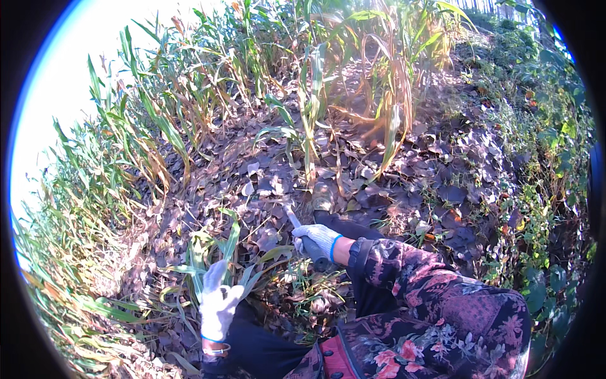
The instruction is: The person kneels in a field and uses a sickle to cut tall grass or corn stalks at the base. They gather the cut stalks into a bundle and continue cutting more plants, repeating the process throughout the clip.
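My right hand, in a white knit glove with a blue cuff edge, is closed round the dark handle of a hand tool. The tool's pale shaft points up and away, towards the leaf litter; what its head is cannot be told. My left hand, gloved the same way, is raised at the lower left with its fingers apart and nothing in it. Just beyond it are the green leaves of a low corn plant. A standing corn stalk rises past the tool.
Dry fallen leaves cover the sloping ground. Rows of green and browning corn plants stand ahead and to the left. Weeds and vines grow along the right. A shoe is beside the tool, close to the stalk's base.
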Demonstrator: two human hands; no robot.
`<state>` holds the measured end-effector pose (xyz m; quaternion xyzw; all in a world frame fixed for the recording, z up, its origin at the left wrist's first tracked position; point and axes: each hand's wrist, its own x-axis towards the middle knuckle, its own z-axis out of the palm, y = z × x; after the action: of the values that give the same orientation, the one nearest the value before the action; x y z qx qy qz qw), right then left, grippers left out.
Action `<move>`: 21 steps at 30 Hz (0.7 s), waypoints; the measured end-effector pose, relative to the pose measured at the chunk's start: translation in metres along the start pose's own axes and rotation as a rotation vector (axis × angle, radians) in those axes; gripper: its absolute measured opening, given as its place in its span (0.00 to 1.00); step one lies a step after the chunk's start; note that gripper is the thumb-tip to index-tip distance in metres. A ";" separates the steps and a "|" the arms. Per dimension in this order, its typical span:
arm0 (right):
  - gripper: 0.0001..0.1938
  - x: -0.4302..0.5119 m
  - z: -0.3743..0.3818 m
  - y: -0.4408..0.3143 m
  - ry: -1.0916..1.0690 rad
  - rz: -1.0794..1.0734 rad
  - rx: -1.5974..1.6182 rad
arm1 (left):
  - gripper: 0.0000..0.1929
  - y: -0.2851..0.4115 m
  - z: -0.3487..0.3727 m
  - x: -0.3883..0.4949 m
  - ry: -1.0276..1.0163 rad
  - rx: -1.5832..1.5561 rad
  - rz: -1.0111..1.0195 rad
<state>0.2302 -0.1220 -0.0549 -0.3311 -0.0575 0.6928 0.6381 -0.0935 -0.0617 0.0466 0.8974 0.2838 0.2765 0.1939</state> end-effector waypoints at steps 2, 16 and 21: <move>0.07 0.001 -0.005 0.008 -0.013 0.063 0.035 | 0.37 0.034 0.036 0.028 -0.106 -0.115 0.162; 0.26 0.005 0.004 -0.001 -0.008 0.219 -0.748 | 0.23 0.034 0.123 0.058 0.034 -0.255 0.241; 0.31 0.052 0.000 -0.057 0.244 -0.594 -1.885 | 0.15 0.000 0.101 0.080 0.171 -0.518 -0.043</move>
<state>0.2801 -0.0636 -0.0463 -0.7437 -0.5989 0.1375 0.2632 0.0223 -0.0320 -0.0003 0.7850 0.2380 0.4105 0.3982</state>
